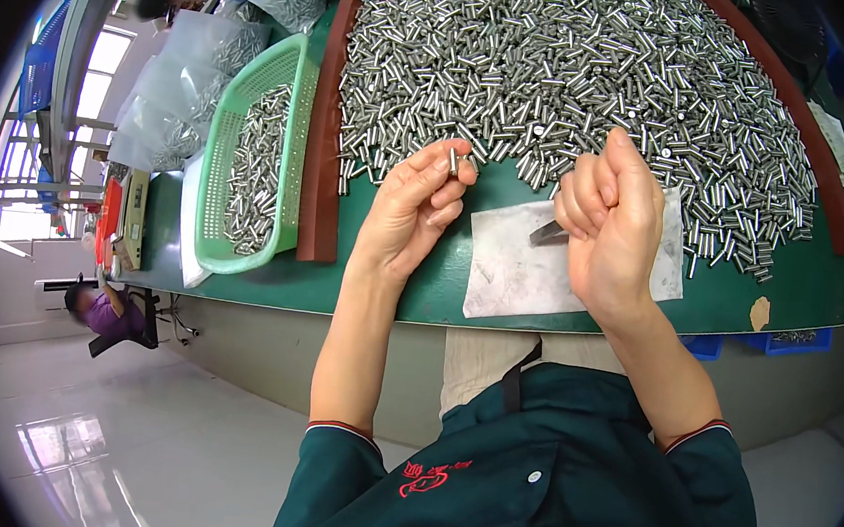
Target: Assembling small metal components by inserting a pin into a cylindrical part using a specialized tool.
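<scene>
Between the thumb and fingers of my left hand (415, 201) are a couple of short shiny metal pins (454, 162), held just above the near edge of a large heap of similar pins (580, 67). My right hand (611, 225) is curled closed over a stained white cloth (502, 266). A dark, flat-ended tool (547, 234) sticks out from under its fingers; the rest of it is hidden in the fist, so its exact kind does not show.
Reddish-brown strips (326, 155) border the heap on the green table (429, 294). At left stands a light green plastic basket (297, 142) with more pins. Clear bags of pins (193, 73) lie beyond it. A seated person (106, 314) is at far left. Blue bins (797, 341) sit below the right edge.
</scene>
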A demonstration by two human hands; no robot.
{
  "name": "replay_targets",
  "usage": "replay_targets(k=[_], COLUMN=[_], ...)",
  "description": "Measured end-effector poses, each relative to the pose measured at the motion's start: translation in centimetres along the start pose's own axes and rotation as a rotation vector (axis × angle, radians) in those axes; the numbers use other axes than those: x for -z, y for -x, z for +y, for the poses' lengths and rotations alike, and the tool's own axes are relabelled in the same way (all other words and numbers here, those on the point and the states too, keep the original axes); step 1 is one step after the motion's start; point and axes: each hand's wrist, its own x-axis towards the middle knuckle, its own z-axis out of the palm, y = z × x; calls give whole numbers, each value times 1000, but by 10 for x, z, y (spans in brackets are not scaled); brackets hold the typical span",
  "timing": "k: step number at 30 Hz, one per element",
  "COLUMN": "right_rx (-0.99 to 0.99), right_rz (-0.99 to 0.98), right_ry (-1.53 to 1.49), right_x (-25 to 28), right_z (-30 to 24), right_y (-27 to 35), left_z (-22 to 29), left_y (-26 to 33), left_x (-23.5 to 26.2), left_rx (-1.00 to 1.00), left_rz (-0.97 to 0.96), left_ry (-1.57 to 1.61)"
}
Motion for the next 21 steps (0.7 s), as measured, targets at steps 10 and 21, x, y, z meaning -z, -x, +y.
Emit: replay_targets(k=[10,21], right_rx=[-3,-9], right_rz=[2,4], right_ry=[21,12], right_x=[0,-1], right_z=[-1,0], right_y=[0,0], left_z=[3,-17], left_y=[-1,-10], left_x=[-3,-17], left_rx=[-146,-489], left_rz=[72,497], left_ry=[-227,-1645])
